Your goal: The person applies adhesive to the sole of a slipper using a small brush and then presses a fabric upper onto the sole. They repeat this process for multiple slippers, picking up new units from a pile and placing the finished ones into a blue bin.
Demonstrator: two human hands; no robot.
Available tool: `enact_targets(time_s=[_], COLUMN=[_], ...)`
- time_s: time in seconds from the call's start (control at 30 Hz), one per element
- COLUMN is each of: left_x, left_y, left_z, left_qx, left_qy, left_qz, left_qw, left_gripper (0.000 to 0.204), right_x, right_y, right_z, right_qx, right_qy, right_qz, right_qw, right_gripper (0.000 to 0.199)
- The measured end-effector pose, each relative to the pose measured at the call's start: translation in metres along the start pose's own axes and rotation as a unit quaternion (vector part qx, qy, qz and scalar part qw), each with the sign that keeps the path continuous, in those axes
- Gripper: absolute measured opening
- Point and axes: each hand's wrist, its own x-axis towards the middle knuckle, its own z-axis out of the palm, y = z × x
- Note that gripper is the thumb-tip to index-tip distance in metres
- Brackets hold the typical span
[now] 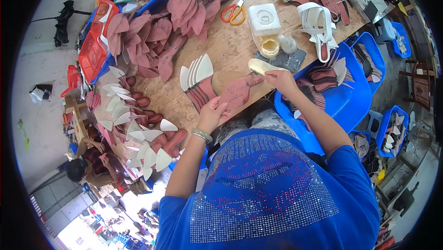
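Note:
Close to the table's near edge lies a pink insole board point(236, 94), its narrow end pointing right. My left hand point(213, 114) is closed on the wide end, thumb on top. Over the narrow end, my right hand point(282, 82) pinches a long cream-coloured piece point(259, 66) with a rounded tip; its exact kind is unclear. Just left of the board, a fanned stack of pink insole boards point(201, 94) carries white end pieces point(197, 72). Beyond my right hand stand an open jar of yellowish paste point(270, 47) and a dark slab point(293, 59).
Pink boards point(152, 37) are heaped at the far left, above rows of white-tipped pieces point(134, 111). Orange-handled scissors point(235, 13), a white block point(264, 18) and white straps point(318, 24) lie farther back. A blue bin point(341, 107) stands at right. Another person point(94, 160) sits lower left.

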Motion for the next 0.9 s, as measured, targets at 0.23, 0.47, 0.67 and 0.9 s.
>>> enact_targets(time_s=[0.23,0.47,0.67,0.9], left_x=[0.0,-0.001,0.0,-0.006], left_y=[-0.001,-0.002,-0.002,0.016], left_z=[0.006,0.007,0.007,0.017], left_qx=[0.029,0.025,0.002,-0.082], left_qy=[0.019,0.03,0.033,0.097], left_qz=[0.002,0.004,-0.001,0.021], left_qw=[0.999,0.999,0.999,0.992], left_gripper=[0.029,0.026,0.026,0.039], right_x=[-0.022,-0.029,-0.007,-0.025], right_y=[-0.078,-0.089,-0.016,0.007], right_z=[-0.031,-0.014,-0.017,-0.032], right_qx=[0.118,0.105,0.089,0.088], right_qy=[-0.092,-0.074,-0.075,-0.062], right_qz=[0.02,-0.03,0.053,0.235], right_qw=[0.989,0.991,0.992,0.966], right_gripper=[0.02,0.02,0.024,0.023])
